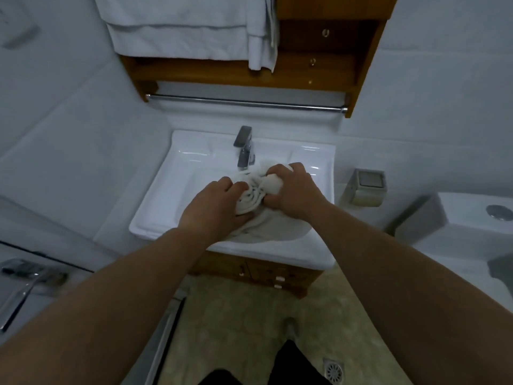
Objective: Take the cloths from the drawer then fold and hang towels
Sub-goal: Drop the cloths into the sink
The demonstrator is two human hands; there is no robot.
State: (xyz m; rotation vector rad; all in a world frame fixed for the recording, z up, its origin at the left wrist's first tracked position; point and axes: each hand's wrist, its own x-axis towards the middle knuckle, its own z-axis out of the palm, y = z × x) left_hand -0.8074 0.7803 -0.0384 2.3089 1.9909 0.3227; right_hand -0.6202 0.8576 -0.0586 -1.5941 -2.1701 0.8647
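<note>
Right, both hands are on the towel (251, 200), which sits bunched and half-rolled over the sink (172, 173) at mid-frame. The left hand (219, 202) is curled round the near side of the roll and the right hand (291, 190) grips the wadded far end.

Risks as I see them:
- The faucet (245, 148) is just behind the right knuckles. A bump on lifting could likely open the water onto the towel.
- The loose tail lies in the basin toward the front rim. If the basin is wet it soaks; I can't tell.
- The roll looks held by grip alone, so letting go on either side probably unravels it or drops it to the floor.

Room:
- The towel bar (244, 102) above the faucet is bare along its length, and the straight-up path is clear apart from the faucet.
- The wooden cabinet (319, 51) brackets both bar ends, so keep clear of its corners.
- The hung towels (180, 26) at the top of the frame sit well above the bar.
- The wall is close on the left and the toilet tank (458, 218) is near on the right.
</note>
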